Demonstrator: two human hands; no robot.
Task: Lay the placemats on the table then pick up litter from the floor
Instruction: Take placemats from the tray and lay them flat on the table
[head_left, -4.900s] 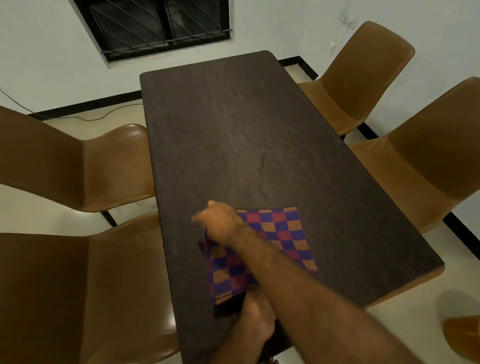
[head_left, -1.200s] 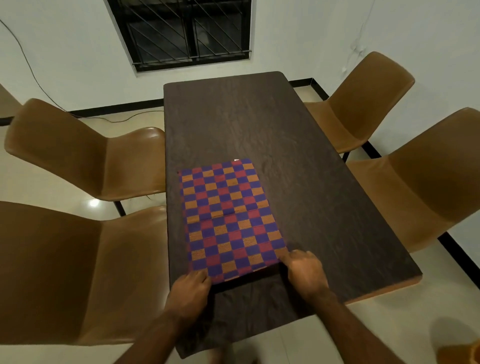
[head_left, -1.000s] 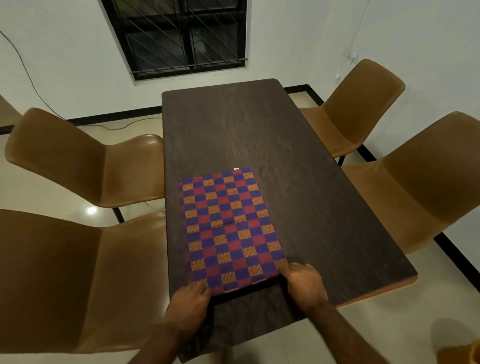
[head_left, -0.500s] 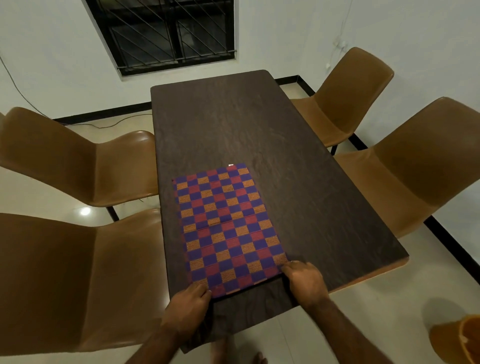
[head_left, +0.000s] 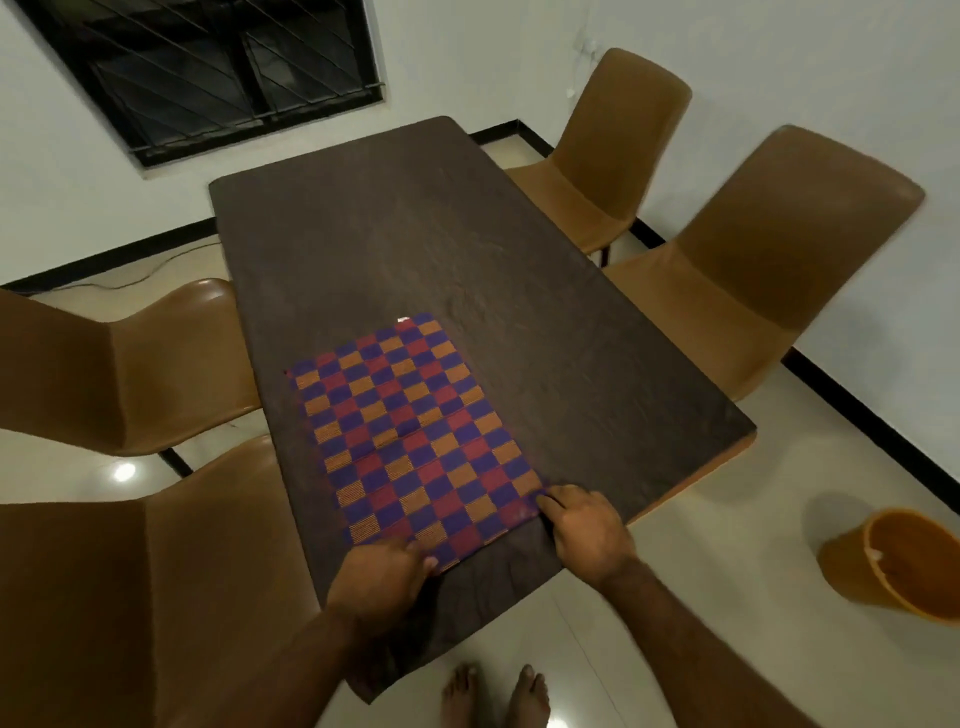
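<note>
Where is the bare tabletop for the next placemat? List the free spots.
Free: the table's far half, between the checked placemat and the window end; also the strip between the placemat and the right-side chairs. Crowded: the near end, where the left hand and right hand hold the placemat's near corners.

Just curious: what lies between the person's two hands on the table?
The head view shows the near edge of the checkered placemat spanning between the left hand and the right hand, flat on the dark table.
</note>
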